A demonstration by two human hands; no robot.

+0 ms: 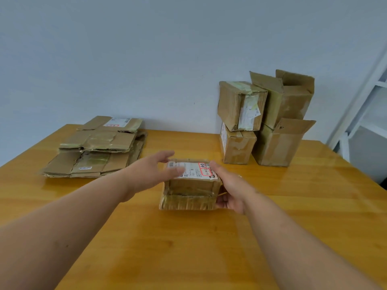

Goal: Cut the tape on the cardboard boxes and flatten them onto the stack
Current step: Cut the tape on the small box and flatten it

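Cardboard box (191,185) at the middle of the wooden table (188,248) is gripped at its right side by the right hand (230,189); the left hand (155,170) is blurred, fingers spread over its labelled top, with the flattened stack (96,147) lying at far left

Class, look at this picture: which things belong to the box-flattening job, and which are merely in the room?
Part of the job:
small box between the left hand and right hand
flattened stack
four waiting boxes

Merely there:
wooden table
white shelf frame
wall
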